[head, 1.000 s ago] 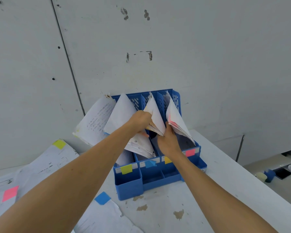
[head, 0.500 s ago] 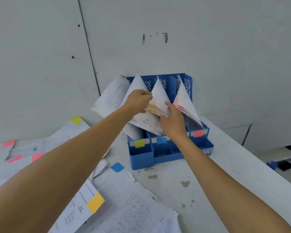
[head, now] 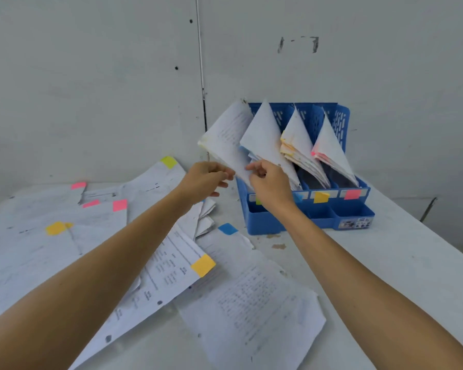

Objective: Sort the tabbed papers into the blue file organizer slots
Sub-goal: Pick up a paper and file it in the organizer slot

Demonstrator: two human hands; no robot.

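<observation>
While loose white papers with coloured tabs (head: 171, 271) lie spread on the white table (head: 385, 263) at my left, my left hand (head: 205, 181) pinches the lower edge of a white written sheet (head: 225, 134) leaning from the leftmost slot of the blue plastic file organizer (head: 340, 212); my right hand (head: 271, 184) pinches it just beside. Three more paper bundles (head: 300, 145) stand tilted in the slots rightward.
</observation>
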